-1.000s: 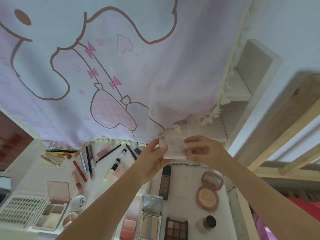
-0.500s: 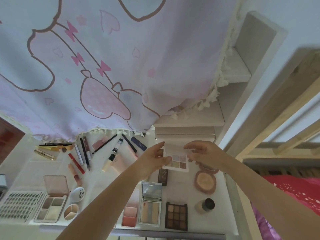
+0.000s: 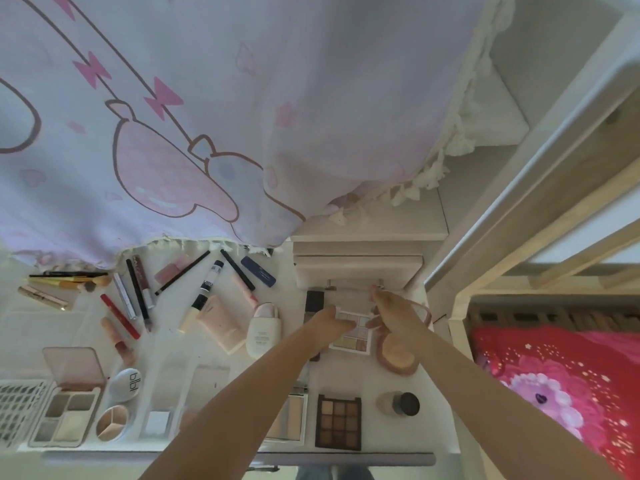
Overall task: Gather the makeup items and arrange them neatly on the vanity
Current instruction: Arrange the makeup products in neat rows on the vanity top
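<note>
A small white eyeshadow palette with pale pans lies open low over the white vanity, just under a drawer unit. My left hand grips its left edge and my right hand holds its right side and lid. A round peach compact lies open just right of it. A dark brown palette sits nearer the front edge. Pencils, tubes and lipsticks are spread at the back left.
A pink cartoon curtain hangs over the back of the vanity. A small dark-lidded jar stands front right. Open palettes and a lash tray sit front left. A wooden bed frame and red bedding lie right.
Both hands have brought the small palette down from near the curtain's edge to just above the vanity by the peach compact. The camera has tilted downward.
</note>
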Action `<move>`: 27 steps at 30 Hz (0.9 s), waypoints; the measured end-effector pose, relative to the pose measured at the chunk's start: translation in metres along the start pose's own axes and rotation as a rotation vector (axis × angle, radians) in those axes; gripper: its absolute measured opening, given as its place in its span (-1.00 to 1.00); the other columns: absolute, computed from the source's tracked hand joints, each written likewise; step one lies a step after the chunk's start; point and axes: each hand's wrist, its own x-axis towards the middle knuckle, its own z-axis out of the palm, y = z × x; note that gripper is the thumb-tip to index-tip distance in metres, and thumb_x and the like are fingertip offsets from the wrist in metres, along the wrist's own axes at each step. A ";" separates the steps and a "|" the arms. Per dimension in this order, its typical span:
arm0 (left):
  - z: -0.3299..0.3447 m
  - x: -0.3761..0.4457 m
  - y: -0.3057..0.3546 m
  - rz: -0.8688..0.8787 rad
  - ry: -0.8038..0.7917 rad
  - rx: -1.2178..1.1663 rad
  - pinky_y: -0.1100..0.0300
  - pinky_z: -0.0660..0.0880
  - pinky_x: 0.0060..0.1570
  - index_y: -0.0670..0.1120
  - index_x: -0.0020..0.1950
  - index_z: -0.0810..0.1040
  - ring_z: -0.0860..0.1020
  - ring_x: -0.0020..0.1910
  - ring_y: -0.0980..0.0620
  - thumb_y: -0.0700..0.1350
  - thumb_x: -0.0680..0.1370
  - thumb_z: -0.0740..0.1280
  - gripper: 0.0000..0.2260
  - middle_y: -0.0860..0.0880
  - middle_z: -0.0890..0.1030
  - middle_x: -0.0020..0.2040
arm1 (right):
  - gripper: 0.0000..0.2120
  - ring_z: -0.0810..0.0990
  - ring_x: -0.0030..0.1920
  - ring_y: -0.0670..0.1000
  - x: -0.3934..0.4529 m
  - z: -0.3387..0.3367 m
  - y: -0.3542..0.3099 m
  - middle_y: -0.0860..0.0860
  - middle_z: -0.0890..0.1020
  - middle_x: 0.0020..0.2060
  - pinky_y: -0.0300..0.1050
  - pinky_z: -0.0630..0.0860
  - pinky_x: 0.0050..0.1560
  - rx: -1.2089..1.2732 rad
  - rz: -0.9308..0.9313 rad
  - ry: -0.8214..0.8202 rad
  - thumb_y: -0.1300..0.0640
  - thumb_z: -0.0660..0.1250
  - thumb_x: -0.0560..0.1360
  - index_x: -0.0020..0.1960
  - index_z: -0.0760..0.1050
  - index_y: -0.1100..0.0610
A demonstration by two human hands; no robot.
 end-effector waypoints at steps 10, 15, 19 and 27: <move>0.009 0.010 -0.001 -0.055 0.086 0.203 0.38 0.27 -0.42 -0.27 0.25 0.33 0.34 -0.32 0.14 -0.22 0.55 0.16 -0.71 0.03 0.33 -0.28 | -0.53 0.46 -0.42 -0.02 0.011 0.016 0.011 0.07 0.44 -0.29 -0.17 0.44 -0.40 0.137 0.127 0.008 -0.05 0.07 0.57 0.31 0.30 0.29; -0.005 0.003 -0.006 0.046 0.172 0.266 0.32 0.33 -0.29 -0.19 0.16 0.42 0.41 -0.17 0.07 -0.20 0.55 0.14 -0.79 -0.02 0.48 -0.17 | -0.68 0.52 -0.33 0.00 0.011 0.018 0.009 0.10 0.42 -0.12 -0.14 0.53 -0.35 -0.040 0.098 -0.041 0.21 0.05 0.58 0.32 0.26 0.20; -0.025 -0.003 -0.024 0.064 0.441 0.392 0.16 0.46 -0.08 -0.16 0.22 0.41 0.52 -0.05 -0.03 -0.12 0.52 0.22 -0.72 -0.12 0.55 0.09 | -0.80 0.47 -0.36 -0.06 0.006 0.017 0.013 0.11 0.44 -0.14 -0.32 0.45 -0.53 -0.093 0.051 -0.049 0.24 0.11 0.55 0.16 0.36 0.23; -0.017 0.006 -0.032 -0.102 0.363 0.725 0.22 0.39 -0.27 -0.12 -0.07 0.41 0.41 -0.25 0.07 0.08 0.46 0.33 -0.71 0.00 0.41 -0.18 | -0.71 0.30 -0.49 -0.10 -0.001 0.011 0.017 -0.05 0.35 -0.50 -0.27 0.20 -0.47 -0.325 -0.178 0.000 0.21 0.11 0.52 -0.36 0.29 0.03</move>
